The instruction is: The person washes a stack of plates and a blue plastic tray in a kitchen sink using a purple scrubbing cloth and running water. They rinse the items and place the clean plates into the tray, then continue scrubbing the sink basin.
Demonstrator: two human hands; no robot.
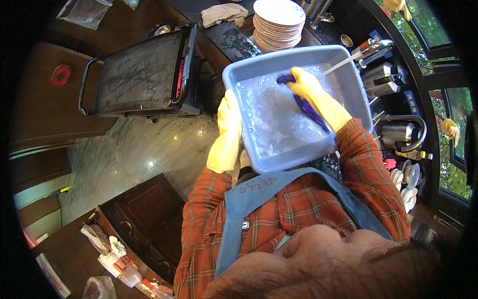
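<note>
A blue-grey plastic tub (295,159) is in front of me, tilted, with its inside wet and sudsy. My left hand (228,119), in a yellow rubber glove, grips the tub's left rim; its fingertips are partly hidden. Inside the tub, my right hand (307,88), gloved the same way, holds a dark purple cloth (310,113) low over the bottom. Part of the cloth trails below the wrist toward the near wall. From a curved metal faucet (373,48) at the right, a stream of water (338,66) runs into the tub beside my right hand.
A tall stack of plates (278,35) stands beyond the tub, near a crumpled beige cloth (224,15). To the left is a black cart (140,71) on the wet floor (149,153). Steel vacuum jugs (384,79), a second faucet (416,125) and white dishes (408,198) line the right side.
</note>
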